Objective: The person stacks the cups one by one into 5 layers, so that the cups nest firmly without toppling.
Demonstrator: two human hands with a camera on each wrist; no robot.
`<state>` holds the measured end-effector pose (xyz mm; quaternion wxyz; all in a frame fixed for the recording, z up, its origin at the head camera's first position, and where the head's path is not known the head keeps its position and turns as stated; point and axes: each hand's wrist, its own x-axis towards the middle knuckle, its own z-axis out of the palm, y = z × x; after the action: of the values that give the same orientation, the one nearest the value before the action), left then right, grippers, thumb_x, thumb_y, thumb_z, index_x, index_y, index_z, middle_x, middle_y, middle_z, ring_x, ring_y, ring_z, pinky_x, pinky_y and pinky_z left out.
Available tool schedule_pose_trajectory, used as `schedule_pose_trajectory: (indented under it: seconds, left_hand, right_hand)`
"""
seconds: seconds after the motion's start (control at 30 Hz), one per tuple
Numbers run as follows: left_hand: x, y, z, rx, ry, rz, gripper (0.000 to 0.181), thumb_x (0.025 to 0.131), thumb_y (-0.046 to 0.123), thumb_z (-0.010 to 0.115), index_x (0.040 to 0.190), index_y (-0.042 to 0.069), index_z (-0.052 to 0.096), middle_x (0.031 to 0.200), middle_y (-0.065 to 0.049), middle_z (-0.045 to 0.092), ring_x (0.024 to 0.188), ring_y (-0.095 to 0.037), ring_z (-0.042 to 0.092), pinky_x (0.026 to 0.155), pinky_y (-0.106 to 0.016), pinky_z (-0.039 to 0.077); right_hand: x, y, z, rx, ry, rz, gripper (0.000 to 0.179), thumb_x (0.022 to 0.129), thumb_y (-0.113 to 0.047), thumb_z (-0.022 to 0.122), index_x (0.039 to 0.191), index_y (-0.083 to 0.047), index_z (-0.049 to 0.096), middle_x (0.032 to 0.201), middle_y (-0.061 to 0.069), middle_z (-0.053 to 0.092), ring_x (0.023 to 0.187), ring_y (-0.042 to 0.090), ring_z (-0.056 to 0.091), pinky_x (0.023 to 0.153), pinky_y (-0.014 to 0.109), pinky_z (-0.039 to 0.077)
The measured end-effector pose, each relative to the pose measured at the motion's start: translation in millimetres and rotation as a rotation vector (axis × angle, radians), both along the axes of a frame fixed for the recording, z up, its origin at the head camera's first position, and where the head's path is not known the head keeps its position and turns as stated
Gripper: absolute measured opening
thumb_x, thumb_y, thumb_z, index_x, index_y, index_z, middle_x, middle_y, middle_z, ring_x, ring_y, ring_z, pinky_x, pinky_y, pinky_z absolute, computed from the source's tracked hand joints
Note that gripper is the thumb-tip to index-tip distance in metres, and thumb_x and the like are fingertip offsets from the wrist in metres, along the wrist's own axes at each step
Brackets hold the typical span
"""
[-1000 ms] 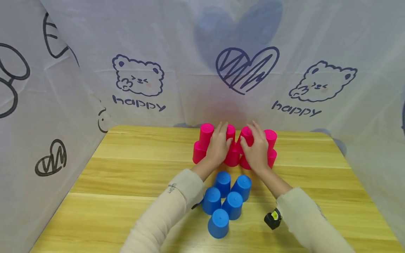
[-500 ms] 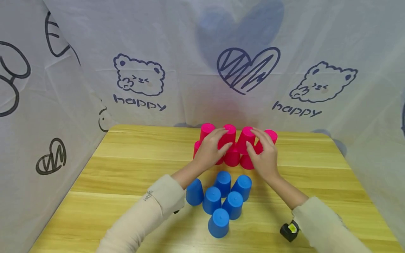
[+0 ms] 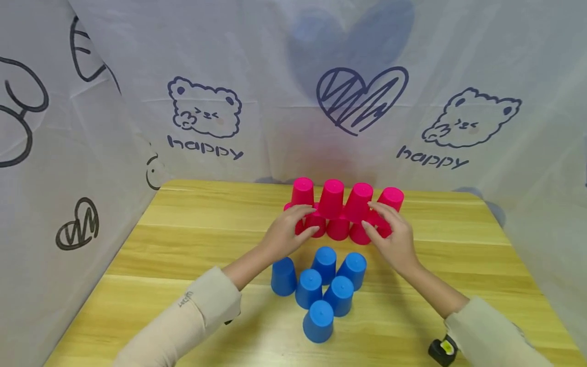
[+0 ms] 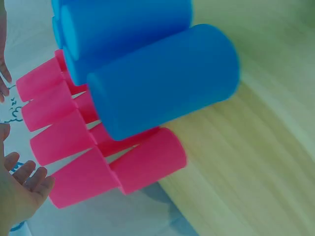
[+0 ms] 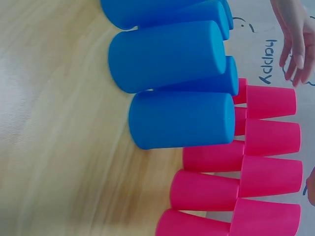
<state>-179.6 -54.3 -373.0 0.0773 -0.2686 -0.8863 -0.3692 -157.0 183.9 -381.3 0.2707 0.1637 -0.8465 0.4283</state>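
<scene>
Pink cups stand upside down in two tiers at the table's back, an upper row (image 3: 331, 199) on a lower row (image 3: 338, 228). My left hand (image 3: 285, 233), fingers relaxed and thumb apart, hovers before the row's left end. In the left wrist view, that hand's fingertips (image 4: 48, 182) come close to the end upper cup (image 4: 83, 178); whether they touch is unclear. My right hand (image 3: 395, 242) hovers before the right end, fingers loosely bent and holding nothing. In the right wrist view only a bit of it (image 5: 311, 187) shows, apart from the upper pink cups (image 5: 271, 169).
Several blue cups (image 3: 318, 321) stand upside down between my forearms, nearer to me than the pink ones. They rest on a wooden table (image 3: 183, 244). A white cloth (image 3: 275, 127) with drawings hangs behind and at the sides.
Both hands have come away from the upper pink cups and spread apart, left hand leftward and right hand rightward, both nearer to me. The pink tiers stay standing; a left blue cup is uncovered.
</scene>
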Motion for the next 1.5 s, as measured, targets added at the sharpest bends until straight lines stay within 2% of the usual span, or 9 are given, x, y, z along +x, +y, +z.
schedule_pose_trajectory:
  seconds: [0.2,0.47,0.6,0.7,0.87,0.93,1.17,1.37,1.5]
  left_hand:
    - [7.2,-16.4,-12.7,0.032,-0.067,0.013,0.045,0.084,0.018,0.068,0.124,0.002,0.055,0.126,-0.013,0.058,0.118,-0.029,0.054,0.091,-0.041,0.051]
    - [17.1,-29.7,-29.9,0.064,-0.153,-0.004,0.046,0.085,0.024,0.066,0.126,0.005,0.055,0.127,-0.01,0.058,0.119,-0.027,0.054,0.094,-0.043,0.049]
    - [20.4,-35.2,-37.2,0.091,-0.191,-0.012,0.047,0.085,0.026,0.067,0.125,0.005,0.056,0.127,-0.01,0.058,0.12,-0.027,0.053,0.096,-0.045,0.047]
    - [23.5,-39.5,-43.4,0.104,-0.206,-0.021,0.047,0.085,0.027,0.066,0.125,0.005,0.056,0.128,-0.011,0.058,0.12,-0.028,0.053,0.097,-0.048,0.046]
    - [28.2,-44.7,-55.5,0.141,-0.216,-0.029,0.046,0.084,0.026,0.067,0.123,0.004,0.057,0.126,-0.013,0.059,0.117,-0.03,0.055,0.094,-0.051,0.047]
    - [29.7,-46.0,-59.4,0.155,-0.221,-0.034,0.047,0.084,0.025,0.067,0.123,0.003,0.057,0.125,-0.013,0.059,0.115,-0.03,0.056,0.093,-0.051,0.047]
    - [35.4,-48.0,-70.6,0.196,-0.243,-0.054,0.046,0.084,0.025,0.068,0.123,0.004,0.057,0.125,-0.013,0.06,0.115,-0.033,0.056,0.094,-0.049,0.048]
    - [41.3,-49.9,-79.3,0.213,-0.24,-0.062,0.046,0.084,0.024,0.068,0.122,0.001,0.057,0.123,-0.016,0.06,0.112,-0.036,0.057,0.09,-0.042,0.051]
    - [45.0,-50.8,-84.1,0.226,-0.277,-0.035,0.047,0.084,0.025,0.068,0.123,0.002,0.056,0.123,-0.017,0.059,0.114,-0.033,0.057,0.091,-0.041,0.051]
  right_hand:
    - [6.7,4.1,-5.9,0.036,-0.044,0.052,0.044,0.075,0.001,0.072,0.117,0.004,0.059,0.117,0.021,0.061,0.108,0.034,0.057,0.085,-0.001,0.037]
    - [17.6,9.5,-17.7,0.041,-0.145,0.074,0.043,0.078,-0.002,0.071,0.12,-0.002,0.059,0.12,0.016,0.061,0.11,0.031,0.056,0.084,0.0,0.038]
    - [22.3,10.3,-24.6,0.036,-0.164,0.102,0.044,0.077,-0.002,0.072,0.12,-0.002,0.059,0.12,0.016,0.061,0.111,0.03,0.056,0.084,0.0,0.038]
    - [25.2,10.4,-30.7,0.029,-0.186,0.116,0.044,0.077,-0.002,0.072,0.119,-0.002,0.06,0.119,0.016,0.062,0.109,0.031,0.057,0.086,0.0,0.038]
    - [29.3,10.4,-39.0,-0.002,-0.27,0.126,0.042,0.079,-0.005,0.071,0.119,-0.001,0.059,0.117,0.017,0.063,0.107,0.032,0.059,0.087,0.003,0.038]
    - [30.6,10.3,-41.9,-0.01,-0.3,0.132,0.042,0.079,-0.006,0.071,0.119,0.0,0.059,0.117,0.017,0.063,0.108,0.032,0.059,0.088,0.005,0.038]
    - [33.3,11.3,-53.4,-0.013,-0.361,0.165,0.044,0.08,-0.009,0.071,0.122,-0.002,0.058,0.121,0.016,0.062,0.111,0.032,0.058,0.093,0.025,0.048]
    - [36.1,12.2,-61.4,-0.063,-0.396,0.214,0.046,0.08,-0.007,0.07,0.122,0.003,0.056,0.12,0.02,0.061,0.11,0.035,0.057,0.091,0.01,0.041]
    - [36.9,14.0,-66.3,-0.098,-0.438,0.244,0.046,0.082,-0.007,0.069,0.124,0.005,0.053,0.121,0.022,0.059,0.111,0.037,0.056,0.092,0.013,0.044]
